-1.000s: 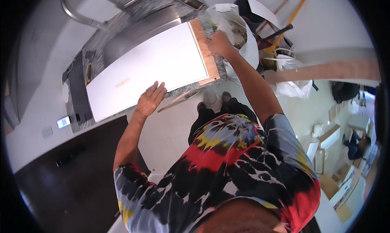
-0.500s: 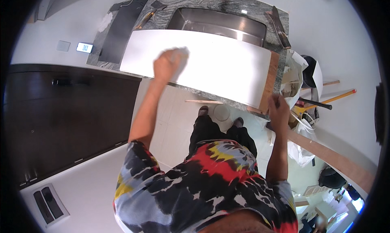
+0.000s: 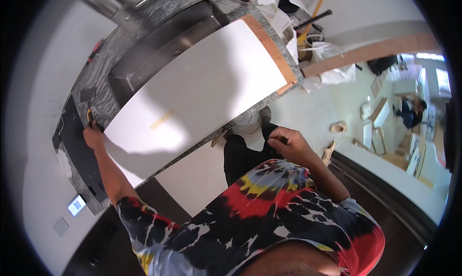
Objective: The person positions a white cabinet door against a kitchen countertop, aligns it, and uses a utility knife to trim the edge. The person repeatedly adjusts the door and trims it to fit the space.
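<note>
My left hand [image 3: 94,135] is at the left end of a long white panel [image 3: 207,83], its fingers closed round a yellow and black utility knife [image 3: 90,116]. The panel lies over the front of a grey stone countertop [image 3: 91,78], partly covering a steel sink [image 3: 130,71]. A short pale yellowish strip [image 3: 162,119] lies on the panel's white face. Beneath its right end shows a brown wooden board [image 3: 272,50]. My right hand [image 3: 291,145] hovers in front of my body, apart from the panel, with curled fingers; whatever they may hold is hidden.
A dark flat sheet [image 3: 86,146] and a small dark square piece [image 3: 88,94] lie on the counter's left part. The faucet [image 3: 108,9] stands behind the sink. Bags [image 3: 332,59] and long-handled tools crowd the right end. A person [image 3: 409,111] sits far right.
My view has turned, so the counter slants. My left hand has left the panel's middle, where it held a greyish thing, and has taken the knife. My right hand has left the panel's right corner.
</note>
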`<state>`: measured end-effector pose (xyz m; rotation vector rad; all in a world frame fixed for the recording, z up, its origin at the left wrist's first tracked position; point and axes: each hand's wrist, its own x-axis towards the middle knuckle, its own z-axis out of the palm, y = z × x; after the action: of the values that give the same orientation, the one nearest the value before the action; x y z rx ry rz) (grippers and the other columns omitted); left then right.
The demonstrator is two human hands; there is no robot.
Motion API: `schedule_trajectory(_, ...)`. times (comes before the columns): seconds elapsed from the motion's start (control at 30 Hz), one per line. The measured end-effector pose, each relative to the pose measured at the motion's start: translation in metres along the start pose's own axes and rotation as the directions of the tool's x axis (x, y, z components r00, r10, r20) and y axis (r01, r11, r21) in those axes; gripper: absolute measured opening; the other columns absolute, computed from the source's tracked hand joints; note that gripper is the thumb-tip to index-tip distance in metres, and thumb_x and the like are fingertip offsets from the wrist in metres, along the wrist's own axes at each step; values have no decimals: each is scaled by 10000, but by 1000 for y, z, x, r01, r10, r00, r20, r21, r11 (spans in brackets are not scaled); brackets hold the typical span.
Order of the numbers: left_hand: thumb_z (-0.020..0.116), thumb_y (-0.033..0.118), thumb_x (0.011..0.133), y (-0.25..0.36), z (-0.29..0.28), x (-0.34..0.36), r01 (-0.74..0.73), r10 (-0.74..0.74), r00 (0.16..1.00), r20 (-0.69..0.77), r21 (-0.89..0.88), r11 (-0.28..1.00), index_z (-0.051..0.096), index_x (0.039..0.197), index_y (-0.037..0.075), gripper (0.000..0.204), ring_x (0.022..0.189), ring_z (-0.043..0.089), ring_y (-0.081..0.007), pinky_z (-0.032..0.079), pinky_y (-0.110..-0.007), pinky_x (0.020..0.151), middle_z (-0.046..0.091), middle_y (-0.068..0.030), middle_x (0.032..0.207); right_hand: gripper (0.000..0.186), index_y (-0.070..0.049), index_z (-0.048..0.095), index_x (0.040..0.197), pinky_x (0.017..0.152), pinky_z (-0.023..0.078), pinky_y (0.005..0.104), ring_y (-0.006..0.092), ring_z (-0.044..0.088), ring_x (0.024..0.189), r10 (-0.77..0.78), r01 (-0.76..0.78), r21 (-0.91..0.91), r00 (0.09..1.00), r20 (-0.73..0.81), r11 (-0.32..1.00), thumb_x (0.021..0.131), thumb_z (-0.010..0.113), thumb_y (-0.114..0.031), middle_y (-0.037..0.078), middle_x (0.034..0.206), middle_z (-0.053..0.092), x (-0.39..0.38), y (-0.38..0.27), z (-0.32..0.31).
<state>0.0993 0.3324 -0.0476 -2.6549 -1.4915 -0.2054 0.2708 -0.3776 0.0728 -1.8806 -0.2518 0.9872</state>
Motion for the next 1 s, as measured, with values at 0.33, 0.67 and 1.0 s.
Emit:
schedule_trajectory(0.33,503,356,1017,38,-132,-109,320,-417,903,102,-807,496,605,825,-7,423,521,513,-137,415,-277,425,557,-62,654,271,25,625,1005,735,514,361,293,679,804,-210,214,-9,968,135,977,950,618,-240,176,844,681,27,-42,26)
schedule_trajectory(0.67,646,91,866,423,-182,-410,-467,690,721,66,-689,554,576,1234,-35,396,1088,569,-431,461,-493,936,596,-252,1152,376,47,487,1158,771,507,453,372,662,879,-266,271,-19,929,-258,962,999,484,-293,260,960,642,72,-16,-3)
schedule_trajectory(1.0,450,294,1022,545,-120,-279,-483,466,871,-156,-452,750,487,1400,45,453,1391,342,-437,232,-614,1117,451,-192,1468,265,2,541,1014,661,539,481,385,680,704,-361,305,-236,899,-247,922,958,490,-252,223,753,652,179,-26,-127)
